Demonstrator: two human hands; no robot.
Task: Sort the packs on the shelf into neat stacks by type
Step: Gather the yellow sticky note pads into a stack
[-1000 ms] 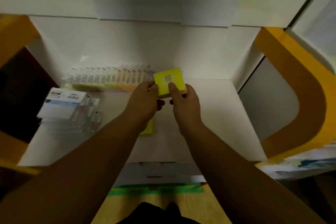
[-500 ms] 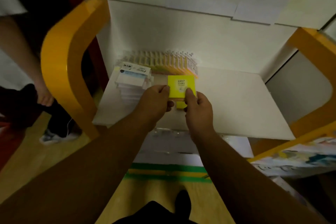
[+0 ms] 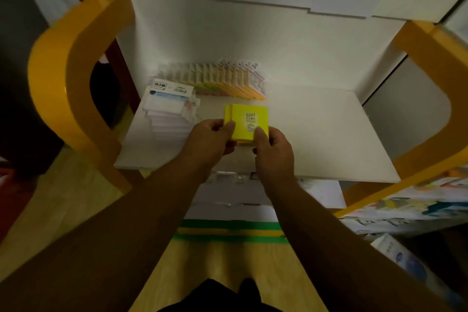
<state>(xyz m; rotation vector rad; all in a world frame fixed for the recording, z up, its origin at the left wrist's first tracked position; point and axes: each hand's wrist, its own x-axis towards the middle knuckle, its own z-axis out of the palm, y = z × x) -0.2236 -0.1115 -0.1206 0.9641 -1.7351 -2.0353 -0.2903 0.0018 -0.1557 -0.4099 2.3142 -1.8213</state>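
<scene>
A small stack of yellow sticky-note packs (image 3: pixel 247 119), the top one printed "2207", is held just above the white shelf (image 3: pixel 316 134) near its front middle. My left hand (image 3: pixel 210 144) grips the stack's left edge and my right hand (image 3: pixel 272 149) pinches its right front corner. Along the shelf's back a row of hanging packs (image 3: pixel 220 81) leans, going from pale green-yellow to orange-pink. At the left lies a slanted stack of white and pale blue packs (image 3: pixel 169 109).
Thick yellow frame posts stand left (image 3: pixel 73 78) and right (image 3: pixel 428 99) of the shelf. Below it is a lower shelf with white boxes (image 3: pixel 235 195). More packs lie on a neighbouring shelf at the lower right (image 3: pixel 405 208). Green floor tape (image 3: pixel 228 230) runs underneath.
The view has pulled back and shifted, showing the left frame post. Both hands hold the yellow stack as before, which now sits squarer and lower toward the shelf.
</scene>
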